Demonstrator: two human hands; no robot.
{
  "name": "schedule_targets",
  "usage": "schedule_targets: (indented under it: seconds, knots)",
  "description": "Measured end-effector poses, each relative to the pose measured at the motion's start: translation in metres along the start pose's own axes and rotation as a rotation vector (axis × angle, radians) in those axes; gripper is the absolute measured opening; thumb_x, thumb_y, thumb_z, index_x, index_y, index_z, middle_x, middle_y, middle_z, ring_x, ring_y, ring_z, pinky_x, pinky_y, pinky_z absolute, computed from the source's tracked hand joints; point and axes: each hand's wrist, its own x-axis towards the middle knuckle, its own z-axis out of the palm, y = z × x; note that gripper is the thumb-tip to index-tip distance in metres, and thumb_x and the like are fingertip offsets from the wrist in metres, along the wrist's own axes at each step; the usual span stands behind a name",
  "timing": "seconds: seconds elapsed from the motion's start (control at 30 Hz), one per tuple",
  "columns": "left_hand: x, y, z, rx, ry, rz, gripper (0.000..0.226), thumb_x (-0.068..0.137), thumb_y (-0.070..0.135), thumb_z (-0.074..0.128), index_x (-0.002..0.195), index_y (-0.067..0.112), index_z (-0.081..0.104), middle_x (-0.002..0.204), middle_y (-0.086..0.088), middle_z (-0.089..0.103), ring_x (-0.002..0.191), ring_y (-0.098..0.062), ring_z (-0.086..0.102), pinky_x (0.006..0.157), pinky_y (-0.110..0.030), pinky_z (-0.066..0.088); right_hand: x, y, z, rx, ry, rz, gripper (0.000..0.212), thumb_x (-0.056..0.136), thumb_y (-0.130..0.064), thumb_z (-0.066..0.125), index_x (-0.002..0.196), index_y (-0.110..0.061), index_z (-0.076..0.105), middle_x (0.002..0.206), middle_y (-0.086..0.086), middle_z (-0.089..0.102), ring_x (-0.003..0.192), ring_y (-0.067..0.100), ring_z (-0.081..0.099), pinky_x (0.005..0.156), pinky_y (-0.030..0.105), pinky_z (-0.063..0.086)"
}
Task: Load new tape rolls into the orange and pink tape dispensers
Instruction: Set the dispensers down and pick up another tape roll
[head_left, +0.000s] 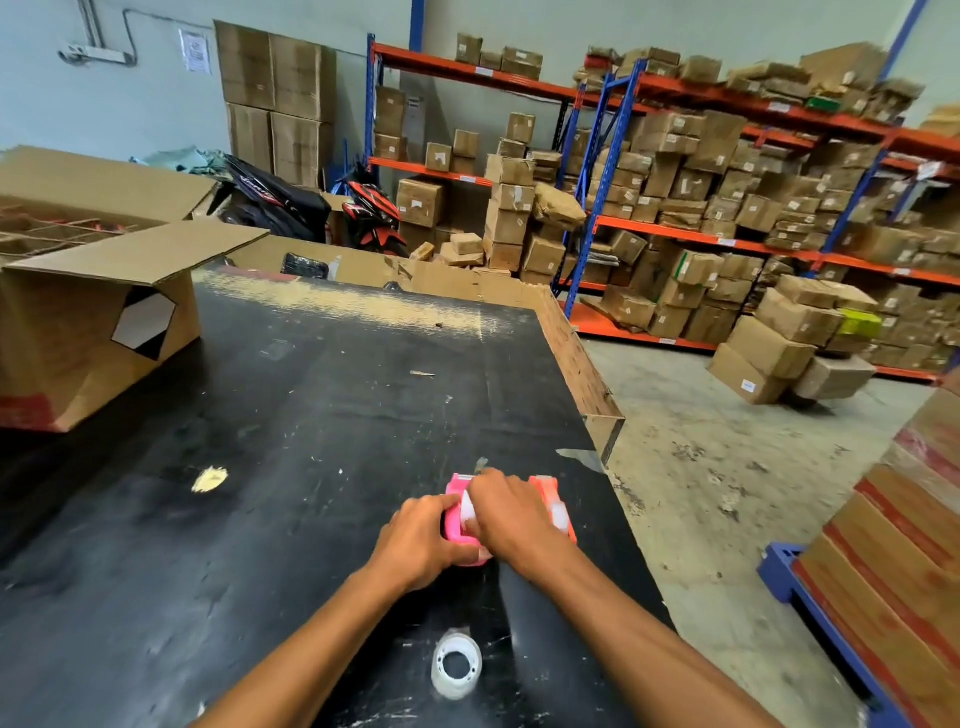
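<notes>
A pink tape dispenser (455, 512) lies on the black table (311, 415) near its right edge. My left hand (421, 540) grips its near left side. My right hand (511, 514) lies over its top, fingers closed on it, and hides most of it. Just to the right, touching or very close, sits the orange tape dispenser (558, 506), partly behind my right hand. A clear tape roll (456, 666) stands on the table close to me, between my forearms. A bit of white roll shows inside the pink dispenser.
An open cardboard box (93, 332) rests on the table's left side. The table's right edge drops to a concrete floor (727, 493). Stacked cartons on a blue pallet (893, 545) stand at right. Shelving full of boxes fills the background.
</notes>
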Motion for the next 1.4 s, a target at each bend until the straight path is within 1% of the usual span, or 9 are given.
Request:
schedule_targets:
  seconds: [0.13,0.27,0.37,0.5,0.7,0.83,1.07,1.23,1.4]
  knots:
    - [-0.002,-0.001,0.000,-0.050,-0.036,0.023,0.059,0.053,0.061,0.073,0.102,0.031,0.061,0.097,0.007,0.069,0.093,-0.018,0.063,0.083,-0.038,0.053,-0.018,0.012,-0.007,0.208,0.156,0.034,0.029,0.082,-0.028,0.059,0.105,-0.010,0.063,0.106,0.014,0.068,0.098,0.035,0.062,0.074,0.038,0.047]
    - [-0.007,0.006,-0.011,-0.120,0.069,0.043,0.078,0.070,0.042,0.070,0.140,0.019,0.044,0.136,-0.002,0.051,0.128,-0.020,0.045,0.107,-0.033,0.037,-0.047,0.031,-0.021,0.342,0.229,0.049,0.021,0.078,-0.038,0.062,0.082,-0.017,0.065,0.077,0.005,0.067,0.076,0.027,0.064,0.067,0.041,0.053]
    - [-0.023,0.026,-0.023,-0.525,0.110,0.029,0.029,0.086,0.023,0.062,0.111,0.009,0.069,0.105,-0.005,0.068,0.097,-0.015,0.061,0.084,-0.022,0.047,-0.066,0.035,-0.026,0.293,0.232,-0.006,0.020,0.080,-0.036,0.063,0.079,-0.017,0.058,0.081,0.004,0.059,0.080,0.028,0.059,0.070,0.043,0.050]
    - [-0.047,0.046,-0.012,-0.778,-0.063,-0.004,0.032,0.084,0.034,0.066,0.074,0.006,0.074,0.064,-0.010,0.068,0.058,-0.013,0.062,0.053,-0.016,0.051,-0.089,0.028,-0.021,0.296,0.205,-0.087,0.020,0.079,-0.031,0.066,0.092,-0.018,0.058,0.097,0.004,0.055,0.087,0.026,0.057,0.073,0.042,0.049]
    - [-0.062,0.044,0.007,-0.939,-0.074,-0.067,0.029,0.084,0.023,0.068,0.082,-0.005,0.075,0.069,-0.014,0.069,0.052,-0.010,0.061,0.058,-0.017,0.055,-0.123,0.016,-0.010,0.640,0.413,0.040,0.027,0.074,-0.015,0.075,0.100,-0.012,0.068,0.073,-0.009,0.055,0.063,0.006,0.051,0.065,0.030,0.050]
    - [-0.071,0.045,0.014,-0.977,-0.099,-0.055,0.028,0.084,0.023,0.068,0.078,-0.003,0.076,0.073,-0.017,0.071,0.065,-0.016,0.066,0.069,-0.022,0.059,-0.134,0.008,0.000,0.712,0.470,0.064,0.034,0.078,-0.017,0.070,0.112,-0.017,0.064,0.082,-0.005,0.067,0.067,0.005,0.056,0.065,0.021,0.050]
    - [-0.081,0.050,0.022,-1.118,-0.259,-0.113,0.029,0.092,0.011,0.056,0.073,-0.006,0.071,0.067,-0.010,0.076,0.067,-0.014,0.074,0.069,-0.018,0.060,-0.147,0.024,-0.008,0.839,0.391,0.095,0.044,0.073,-0.015,0.079,0.115,-0.014,0.067,0.085,0.003,0.074,0.069,0.004,0.064,0.067,0.012,0.050]
    - [-0.081,0.045,0.019,-1.027,-0.246,-0.135,0.017,0.088,0.002,0.060,0.078,-0.003,0.073,0.070,-0.014,0.075,0.061,-0.019,0.072,0.065,-0.016,0.060,-0.156,0.034,-0.005,0.869,0.386,0.120,0.027,0.071,-0.008,0.080,0.097,-0.012,0.072,0.076,0.004,0.071,0.064,0.006,0.060,0.063,0.013,0.049]
    - [-0.075,0.038,0.011,-1.012,-0.149,-0.138,0.008,0.081,0.007,0.069,0.083,0.000,0.072,0.082,-0.015,0.073,0.064,-0.018,0.072,0.071,-0.019,0.060,-0.157,0.051,0.015,0.527,-0.008,0.117,0.022,0.074,-0.013,0.074,0.096,-0.014,0.068,0.068,-0.004,0.065,0.061,0.001,0.058,0.071,0.025,0.053]
